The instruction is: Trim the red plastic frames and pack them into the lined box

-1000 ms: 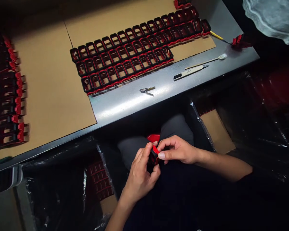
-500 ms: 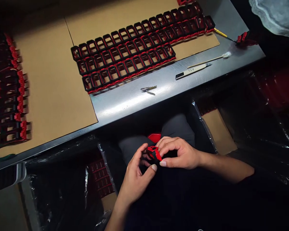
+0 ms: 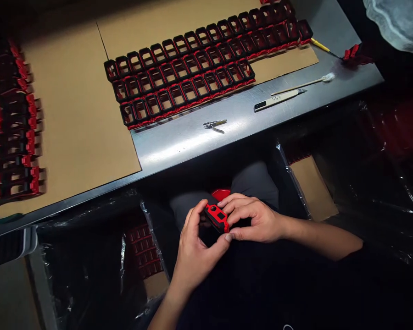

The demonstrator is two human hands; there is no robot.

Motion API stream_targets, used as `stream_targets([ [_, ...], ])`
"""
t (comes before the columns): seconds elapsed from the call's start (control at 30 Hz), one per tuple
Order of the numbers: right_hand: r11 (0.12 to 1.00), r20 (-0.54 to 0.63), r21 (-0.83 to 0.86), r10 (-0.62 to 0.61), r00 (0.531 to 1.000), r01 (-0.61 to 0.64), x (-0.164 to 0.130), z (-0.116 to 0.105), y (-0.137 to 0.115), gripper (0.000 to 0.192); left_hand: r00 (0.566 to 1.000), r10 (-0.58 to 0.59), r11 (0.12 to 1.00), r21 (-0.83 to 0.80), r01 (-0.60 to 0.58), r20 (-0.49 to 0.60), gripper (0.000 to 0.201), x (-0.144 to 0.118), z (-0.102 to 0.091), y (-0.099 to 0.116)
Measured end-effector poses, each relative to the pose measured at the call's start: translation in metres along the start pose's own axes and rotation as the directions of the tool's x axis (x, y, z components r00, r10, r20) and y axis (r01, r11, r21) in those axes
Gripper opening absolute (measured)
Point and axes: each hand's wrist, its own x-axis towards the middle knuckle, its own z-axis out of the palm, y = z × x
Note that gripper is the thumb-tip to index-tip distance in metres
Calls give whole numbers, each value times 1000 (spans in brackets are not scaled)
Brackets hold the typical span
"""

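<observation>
Above my lap, a small red and black plastic frame [image 3: 217,215] is held between both hands, its red face with dark openings turned up. My left hand [image 3: 196,243] grips its left end and lower edge with thumb and fingers. At its right side, my right hand [image 3: 253,219] pinches it, the thumb close to the left thumb tip. Rows of similar black and red frames [image 3: 187,91] stand on the table beyond. A nail clipper [image 3: 215,125] lies on the metal surface in front of those rows.
On the metal table [image 3: 175,146] lie a knife-like tool marked A55 [image 3: 279,99], a cotton-tipped stick [image 3: 301,85] and a yellow-handled tool [image 3: 320,45]. More frames [image 3: 15,137] stand at left on the cardboard [image 3: 75,114]. Plastic-lined boxes with cardboard [image 3: 313,188] flank my legs.
My hands have turned the frame so that its flat red face with openings now shows. My left thumb has moved right, towards the right thumb. The view has shifted slightly.
</observation>
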Motion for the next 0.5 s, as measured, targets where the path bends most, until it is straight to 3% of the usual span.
stream_targets([
  [0.5,963,31,-224,-144,989,147,-1,0,-3,5,991,135,990,32,-134,-20,70,-2,3,-6],
])
